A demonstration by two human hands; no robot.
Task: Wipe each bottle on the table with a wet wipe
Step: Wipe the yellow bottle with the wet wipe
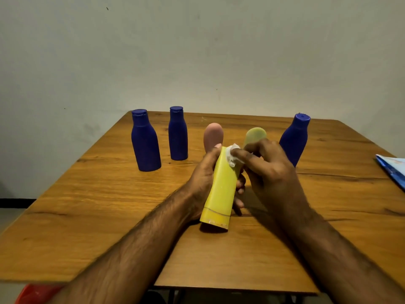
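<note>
- While the yellow bottle (221, 185) is gripped by the left hand (202, 178) and tilted above the worktop (109, 205), a white wet wipe (232, 157) is pinched against its upper end by the right hand (269, 172).
- Three blue bottles (145, 141) (178, 133) (294, 139) are stood upright behind (two left, one right).
- Pink bottle (213, 134) and pale green bottle (255, 134) are seen between them, partly hidden.
- Blue packet (392, 166) is lying at the right edge.

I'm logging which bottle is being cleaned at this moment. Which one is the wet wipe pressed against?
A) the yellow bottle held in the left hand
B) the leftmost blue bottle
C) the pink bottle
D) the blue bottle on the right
A: the right hand pinches the white wet wipe against the top of the yellow bottle, which the left hand grips above the table.
</note>
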